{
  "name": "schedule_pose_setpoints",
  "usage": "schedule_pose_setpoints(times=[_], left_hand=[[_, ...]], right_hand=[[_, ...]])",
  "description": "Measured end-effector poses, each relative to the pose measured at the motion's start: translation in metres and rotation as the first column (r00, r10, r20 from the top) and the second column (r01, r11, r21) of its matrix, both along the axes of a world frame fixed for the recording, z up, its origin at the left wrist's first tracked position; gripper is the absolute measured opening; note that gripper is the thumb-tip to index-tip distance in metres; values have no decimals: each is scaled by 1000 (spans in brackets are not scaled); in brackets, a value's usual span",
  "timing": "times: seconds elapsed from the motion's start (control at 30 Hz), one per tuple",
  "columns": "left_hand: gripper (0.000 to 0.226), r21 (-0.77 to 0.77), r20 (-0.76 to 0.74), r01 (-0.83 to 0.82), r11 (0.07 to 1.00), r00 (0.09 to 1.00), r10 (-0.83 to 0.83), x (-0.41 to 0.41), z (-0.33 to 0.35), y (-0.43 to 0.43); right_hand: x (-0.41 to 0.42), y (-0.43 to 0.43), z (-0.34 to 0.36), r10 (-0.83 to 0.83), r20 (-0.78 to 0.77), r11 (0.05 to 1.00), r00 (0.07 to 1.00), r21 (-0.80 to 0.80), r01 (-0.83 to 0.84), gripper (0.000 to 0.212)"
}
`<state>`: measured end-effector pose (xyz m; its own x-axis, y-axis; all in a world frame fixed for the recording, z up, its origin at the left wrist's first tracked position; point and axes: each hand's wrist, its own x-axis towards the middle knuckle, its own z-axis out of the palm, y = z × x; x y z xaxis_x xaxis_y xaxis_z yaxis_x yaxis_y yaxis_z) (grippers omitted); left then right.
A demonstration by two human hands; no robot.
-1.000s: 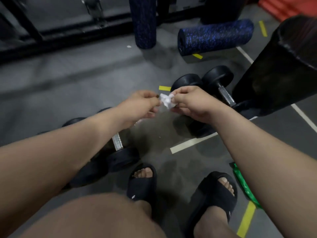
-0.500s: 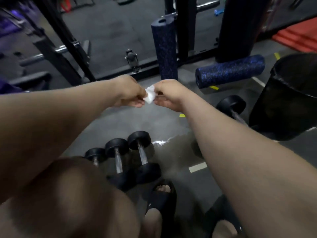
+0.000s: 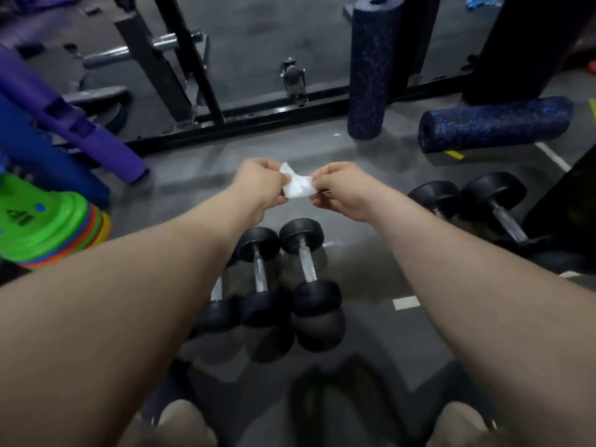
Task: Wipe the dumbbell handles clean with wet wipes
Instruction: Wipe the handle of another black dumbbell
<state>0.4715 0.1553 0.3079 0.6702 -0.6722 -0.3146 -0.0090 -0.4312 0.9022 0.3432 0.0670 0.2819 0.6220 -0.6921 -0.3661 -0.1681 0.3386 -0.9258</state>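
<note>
A small white wet wipe (image 3: 297,186) is stretched between both hands in mid-air above the floor. My left hand (image 3: 258,185) pinches its left end and my right hand (image 3: 346,193) pinches its right end. Below the hands, three black dumbbells with metal handles lie side by side on the grey floor (image 3: 371,279); the rightmost dumbbell (image 3: 308,266) is fully visible, the middle dumbbell (image 3: 259,275) beside it, and the left one is partly hidden by my left forearm. Two more dumbbells (image 3: 496,208) lie at the right.
Blue speckled foam rollers stand (image 3: 371,69) and lie (image 3: 493,124) at the back right. A black rack frame (image 3: 245,121) crosses the back. Purple and blue equipment (image 3: 74,124) and a stack of green discs (image 3: 45,227) sit at the left. A black object (image 3: 567,201) borders the right edge.
The view has lifted and shifted left, bringing the discs and purple equipment into sight. The hands have pulled slightly apart, spreading the crumpled wipe wider between them.
</note>
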Motion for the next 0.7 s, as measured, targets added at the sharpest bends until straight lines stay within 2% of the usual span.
schedule_pose_setpoints(times=[0.1,0.2,0.3,0.4,0.47,0.53,0.63,0.7], left_hand=[[12,-69,-107,41,997,993,-49,16,-2,30],[9,-122,-129,65,990,988,-81,36,-3,57],[9,-154,-178,67,986,980,-94,57,-8,76],[9,-209,-283,21,978,956,-81,68,-20,85],[14,-206,-357,-58,977,934,-20,69,-32,84],[24,-179,-334,-86,980,942,21,65,-49,81],[9,-213,-231,20,977,970,-71,56,-71,72],[15,-216,-296,92,972,942,-155,47,-81,66]], right_hand=[[13,21,2,56,17,997,998,61,-56,7],[27,39,12,220,-11,975,975,31,-220,16],[45,52,21,263,-157,958,952,-76,-277,10],[60,56,26,246,-337,947,909,-119,-300,21],[64,53,23,245,-392,941,887,-123,-315,25],[62,48,18,248,-377,947,892,-102,-306,19],[50,37,10,243,-322,962,915,-41,-270,12],[40,29,4,244,-292,966,925,-13,-259,17]])
